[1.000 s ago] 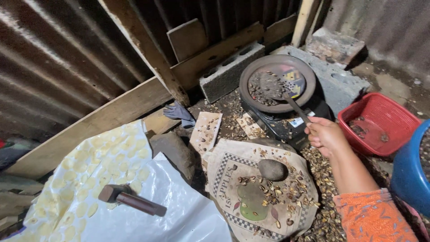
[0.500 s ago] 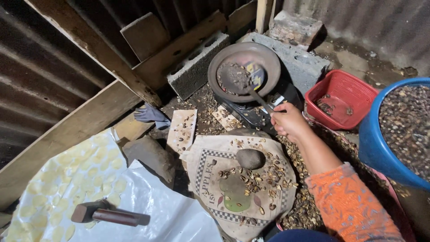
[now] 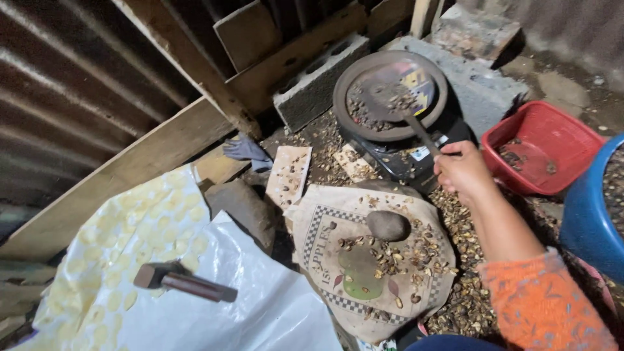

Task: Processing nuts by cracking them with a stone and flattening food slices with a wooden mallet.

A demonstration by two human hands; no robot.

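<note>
Nearest us, our right arm in an orange sleeve (image 3: 543,305) reaches forward over the patterned cloth (image 3: 370,260) strewn with shells and a stone (image 3: 388,225). Our right hand (image 3: 463,170) is curled closed around the handle of a spatula (image 3: 403,107), whose blade, seemingly flat, lies beyond the fist in the round pan (image 3: 390,94). Our left hand is out of sight.
</note>
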